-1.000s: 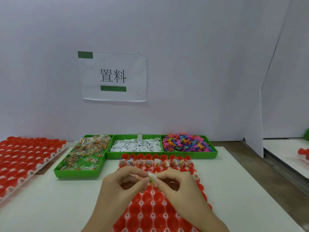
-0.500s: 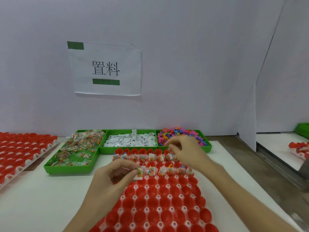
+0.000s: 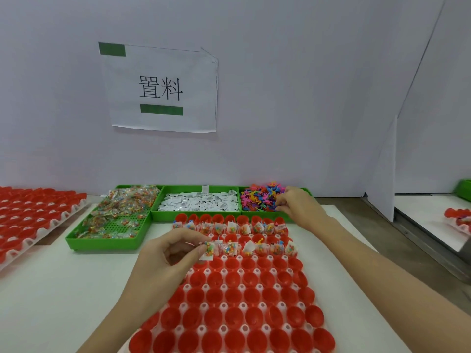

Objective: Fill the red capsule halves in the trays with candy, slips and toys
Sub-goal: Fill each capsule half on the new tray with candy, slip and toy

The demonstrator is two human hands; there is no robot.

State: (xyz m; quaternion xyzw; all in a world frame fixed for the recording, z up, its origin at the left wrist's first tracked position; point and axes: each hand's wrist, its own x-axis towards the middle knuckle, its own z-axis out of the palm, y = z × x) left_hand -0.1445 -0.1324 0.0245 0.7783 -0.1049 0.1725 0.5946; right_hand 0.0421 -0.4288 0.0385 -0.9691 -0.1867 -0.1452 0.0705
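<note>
Pinching a candy packet (image 3: 209, 248) in my left hand (image 3: 165, 258), my right hand's (image 3: 299, 206) fingers curling into the toys (image 3: 257, 198), two tray (image 3: 229, 307) rows filled, most red cups empty.

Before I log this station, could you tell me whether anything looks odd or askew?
Only the white paper sign on the wall: its top right corner is folded over and it hangs slightly tilted. Nothing else stands out.

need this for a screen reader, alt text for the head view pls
A left hand pinches a candy packet over a tray of red capsule halves, while the right hand reaches into a green bin of toys.
</note>
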